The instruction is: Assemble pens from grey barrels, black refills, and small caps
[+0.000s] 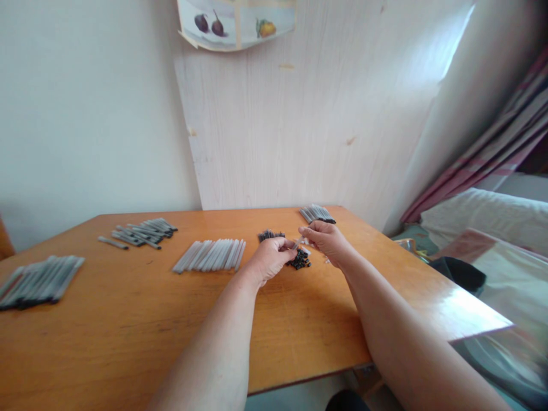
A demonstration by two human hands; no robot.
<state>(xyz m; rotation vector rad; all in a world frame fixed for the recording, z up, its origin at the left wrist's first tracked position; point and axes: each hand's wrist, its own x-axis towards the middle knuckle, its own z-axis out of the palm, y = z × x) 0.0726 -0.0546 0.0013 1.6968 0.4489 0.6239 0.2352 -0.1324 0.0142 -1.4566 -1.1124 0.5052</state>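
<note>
Head view: the left hand (273, 258) pinches a pale slender piece (297, 244) just beside the right hand (329, 241); whether the latter grips anything cannot be told. Small black parts (301, 260) lie beneath, partly hidden by the left hand; white tubes (213, 254) lie to its left.

Room in a home, apparently a bedroom

White bedding (505, 206) lies at the right below a pink-and-grey curtain (492, 145); a fruit-picture poster (237, 25) hangs over the wood-grain wall panel (299, 125), and a varnished wooden table (128, 319) stands against it.
</note>
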